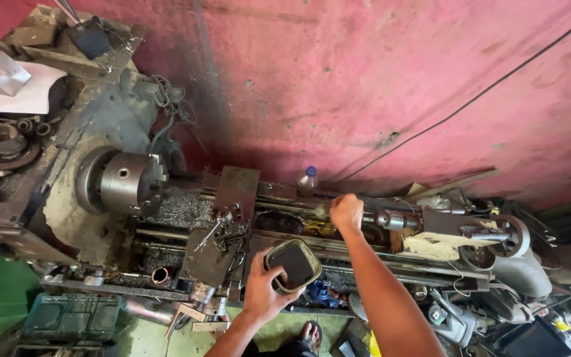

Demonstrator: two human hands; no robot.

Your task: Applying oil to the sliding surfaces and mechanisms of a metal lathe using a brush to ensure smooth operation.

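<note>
The left hand [264, 291] is wrapped around the near edge of a small squarish metal container [293, 264], fingers closed on its rim, holding it tilted above the front of the lathe bed [365, 248]; its inside looks dark, and whether that is oil or just shadow cannot be told. The right hand [346, 211] reaches further in, curled into a loose fist on or right at a shaft-like part near the drill chuck [391, 219] of the tailstock [477, 235]; what exactly the fingers grip is hidden by the hand itself. Left of both hands stands the carriage [223, 225] with its tool post, and beyond it the three-jaw chuck [130, 182] on the headstock, with metal shavings [180, 208] heaped between them. A small plastic bottle [307, 177] stands at the back by the pink wall [365, 79]. It looks like the step in hand is tending the part at the tailstock with the container kept ready; any next move would need the container kept level and close beside the right hand.
</note>
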